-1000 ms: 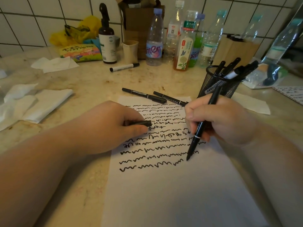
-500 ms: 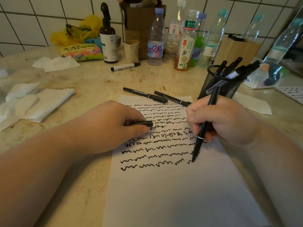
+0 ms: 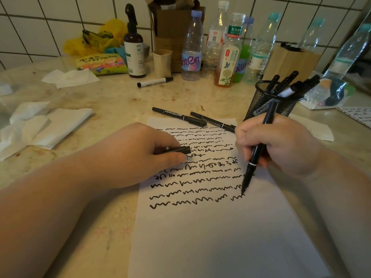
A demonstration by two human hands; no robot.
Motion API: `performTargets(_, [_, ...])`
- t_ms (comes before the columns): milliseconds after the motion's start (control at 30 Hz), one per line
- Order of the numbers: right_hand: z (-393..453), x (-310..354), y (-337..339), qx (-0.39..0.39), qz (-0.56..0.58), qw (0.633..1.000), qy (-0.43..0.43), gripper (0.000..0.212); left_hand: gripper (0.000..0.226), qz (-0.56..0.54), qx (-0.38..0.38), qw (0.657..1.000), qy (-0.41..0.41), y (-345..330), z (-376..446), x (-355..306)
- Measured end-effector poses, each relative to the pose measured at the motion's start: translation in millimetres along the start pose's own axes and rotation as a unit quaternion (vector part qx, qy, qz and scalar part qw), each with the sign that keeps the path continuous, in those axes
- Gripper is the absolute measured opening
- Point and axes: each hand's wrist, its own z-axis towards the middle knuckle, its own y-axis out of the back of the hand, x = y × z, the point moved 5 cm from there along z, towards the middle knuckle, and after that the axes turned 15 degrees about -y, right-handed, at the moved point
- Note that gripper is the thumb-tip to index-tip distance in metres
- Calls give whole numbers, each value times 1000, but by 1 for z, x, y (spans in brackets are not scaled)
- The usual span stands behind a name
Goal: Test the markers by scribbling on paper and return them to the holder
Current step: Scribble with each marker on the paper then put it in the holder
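Note:
A white sheet of paper [image 3: 220, 237] lies on the counter, its upper half filled with black scribbled lines. My right hand [image 3: 281, 145] grips a black marker [image 3: 256, 155], tip down on the right end of the lowest scribble line. My left hand [image 3: 136, 155] rests on the paper's left edge and pinches the marker's black cap [image 3: 179, 150]. Two black markers [image 3: 178, 116] [image 3: 212, 121] lie across the paper's top edge. A black mesh holder [image 3: 267, 101] with several markers stands just behind my right hand. A white marker [image 3: 154, 82] lies farther back.
Several plastic bottles [image 3: 191, 47] line the tiled back wall, with a brown spray bottle [image 3: 134, 47], a paper cup [image 3: 162, 63] and a cardboard box [image 3: 172, 27]. Crumpled tissues [image 3: 44, 125] lie at the left. A plastic bag [image 3: 329, 91] sits at the right.
The marker tip in my right hand has moved right along the bottom line, adding a short new squiggle at its end. My left hand has stayed put with the cap.

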Motion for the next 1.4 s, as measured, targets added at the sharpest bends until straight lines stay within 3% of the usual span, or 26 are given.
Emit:
performTargets(167, [5,1,4,7,155,987,44,26,29,-7,-10,1000,-10,0,0,-3])
performTargets(467, [8,0,3,14,211,976,49,24,31,0,-14,1000,-16,0,1,-1])
performTargets(700, [6,0,3,0,193,981,29,22,27,-10,-24,999,-21,0,2,-1])
performTargets(800, [6,0,2,9,158,987,33,7,24,-6,-22,1000,-21,1,2,-2])
performTargets(900, [3,2,-2,15,100,994,38,17,14,-18,-21,1000,-13,1,3,-6])
performTargets(1133, [3,4,-16,-26,28,999,28,20,47,58,15,998,-29,0,2,-5])
performTargets(1233, [3,6,-18,-23,53,998,29,23,48,63,5,997,-37,1,1,-4])
performTargets(1400, [1,6,-12,2,66,997,29,19,44,-22,2,999,-35,0,1,-9])
